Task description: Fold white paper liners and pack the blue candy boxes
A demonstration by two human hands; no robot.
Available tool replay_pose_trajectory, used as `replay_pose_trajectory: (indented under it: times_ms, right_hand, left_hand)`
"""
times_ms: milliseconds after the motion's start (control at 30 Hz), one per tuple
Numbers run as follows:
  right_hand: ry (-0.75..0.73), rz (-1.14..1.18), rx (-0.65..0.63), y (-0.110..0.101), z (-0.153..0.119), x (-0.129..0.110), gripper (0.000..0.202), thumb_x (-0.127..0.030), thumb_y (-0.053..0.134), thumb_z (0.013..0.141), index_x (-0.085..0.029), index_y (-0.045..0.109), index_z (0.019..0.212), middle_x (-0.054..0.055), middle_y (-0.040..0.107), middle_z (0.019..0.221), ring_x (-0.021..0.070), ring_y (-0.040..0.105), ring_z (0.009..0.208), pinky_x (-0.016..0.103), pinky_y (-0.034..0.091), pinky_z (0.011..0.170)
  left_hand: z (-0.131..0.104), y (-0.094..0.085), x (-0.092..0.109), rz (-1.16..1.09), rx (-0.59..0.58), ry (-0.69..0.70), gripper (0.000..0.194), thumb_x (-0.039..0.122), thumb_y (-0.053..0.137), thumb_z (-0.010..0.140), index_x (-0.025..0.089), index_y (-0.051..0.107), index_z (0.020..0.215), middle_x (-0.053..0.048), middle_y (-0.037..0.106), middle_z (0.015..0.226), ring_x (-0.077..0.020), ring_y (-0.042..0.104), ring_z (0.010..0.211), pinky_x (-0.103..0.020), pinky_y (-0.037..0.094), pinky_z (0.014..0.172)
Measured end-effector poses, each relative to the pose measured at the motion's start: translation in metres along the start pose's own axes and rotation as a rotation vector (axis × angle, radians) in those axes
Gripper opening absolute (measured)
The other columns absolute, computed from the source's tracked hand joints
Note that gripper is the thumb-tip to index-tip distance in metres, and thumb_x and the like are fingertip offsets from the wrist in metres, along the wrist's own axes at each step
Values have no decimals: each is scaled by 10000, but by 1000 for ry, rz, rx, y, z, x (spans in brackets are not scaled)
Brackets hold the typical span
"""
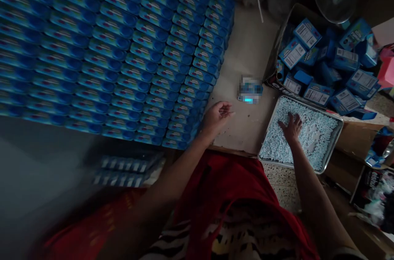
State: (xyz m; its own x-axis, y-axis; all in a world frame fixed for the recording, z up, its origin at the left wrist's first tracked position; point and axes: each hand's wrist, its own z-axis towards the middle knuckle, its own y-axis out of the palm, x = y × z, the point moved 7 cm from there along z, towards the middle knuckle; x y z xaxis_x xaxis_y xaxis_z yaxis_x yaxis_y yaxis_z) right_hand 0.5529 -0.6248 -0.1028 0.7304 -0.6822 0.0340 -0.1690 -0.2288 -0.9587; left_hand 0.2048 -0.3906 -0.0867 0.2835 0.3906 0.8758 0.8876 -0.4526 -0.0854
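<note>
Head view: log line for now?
left hand: fingers curled, contents unclear, beside stacked boxes | right hand: fingers spread, on pellets in metal tray

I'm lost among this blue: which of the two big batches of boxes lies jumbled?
The boxes in the carton, beyond the tray under the right hand: they lie at odd angles, while the stack at left sits in neat rows.

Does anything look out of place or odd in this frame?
Mainly the carton: its blue boxes lie jumbled at different angles, some apparently jutting over its edge, unlike the neat rows of boxes at left. An object on the table is also mostly pixelated. I see no clear spill around the metal tray.
</note>
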Motion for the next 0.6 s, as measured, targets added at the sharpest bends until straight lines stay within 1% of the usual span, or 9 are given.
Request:
replay_pose_trajectory:
  times_ms: [67, 133, 200, 233, 300, 367, 500, 567, 600]
  right_hand:
    - [-33, 53, -47, 10, -4, -7, 505, -455, 605, 950, -194, 607, 1383, 204, 510, 1453, 354, 482, 1295, 474, 433, 1029]
    - [-45, 127, -125, 13, -10, -8, 366, -353, 592, 938, -193, 669, 1258, 165, 597, 1315, 284, 567, 1116, 389, 467, 917]
    - [7, 271, -152, 9, -16, 0, 282, -341, 625, 903, -214, 706, 1141, 111, 659, 1157, 222, 585, 914, 325, 457, 784]
    - [71, 410, -143, 5, -19, 8, 255, -357, 671, 869, -221, 719, 1080, 80, 677, 1051, 199, 568, 830, 303, 437, 728]
    - [239, 789, -118, -1, -23, 24, 266, -384, 774, 769, -224, 723, 975, 17, 653, 835, 164, 523, 716, 267, 395, 643]
    - [376, 1102, -111, -4, -25, 35, 322, -397, 835, 677, -222, 702, 912, -31, 596, 706, 137, 490, 642, 240, 365, 581]
    - [452, 1314, -165, -7, -23, 34, 340, -406, 848, 634, -230, 624, 820, -60, 565, 660, 105, 498, 570, 214, 374, 516]
    - [480, 1407, -204, -5, -19, 31, 361, -442, 844, 646, -233, 593, 799, -56, 571, 670, 99, 526, 574, 208, 406, 512]
    - [498, 1448, -225, -3, -17, 29, 381, -484, 835, 663, -233, 577, 787, -56, 565, 659, 96, 527, 564, 205, 413, 502]
  left_hand:
    - [-5, 3, -8, 16, -1, -23, 383, 386, 802, 658, 214, 700, 984, -41, 724, 938, -198, 676, 875, -324, 581, 787]
    - [-9, 1, -11, 22, 14, -38, 384, 380, 816, 645, 215, 703, 974, -39, 727, 935, -193, 672, 857, -319, 574, 779]
    - [-11, -3, -10, 6, 23, -42, 371, 363, 832, 642, 218, 709, 961, -41, 727, 933, -188, 667, 847, -312, 566, 779]
    - [-11, -6, -8, -8, 31, -40, 358, 348, 842, 639, 219, 711, 947, -41, 724, 928, -184, 663, 842, -304, 561, 777]
    - [-10, -11, -3, -34, 52, -37, 337, 313, 862, 629, 221, 712, 917, -37, 713, 915, -174, 655, 830, -284, 549, 762]
    - [-6, -12, 3, -48, 71, -41, 338, 280, 877, 610, 219, 711, 898, -29, 701, 906, -164, 647, 817, -265, 534, 737]
    - [4, -4, 14, -105, 64, -70, 378, 215, 880, 552, 209, 716, 893, -22, 689, 896, -150, 631, 809, -249, 517, 728]
    - [7, 2, 17, -268, 32, -122, 387, 238, 863, 571, 214, 709, 926, -18, 681, 888, -152, 637, 825, -269, 532, 768]
    - [7, 6, 19, -394, 5, -164, 363, 285, 847, 608, 218, 699, 934, -17, 667, 866, -157, 638, 823, -290, 544, 783]
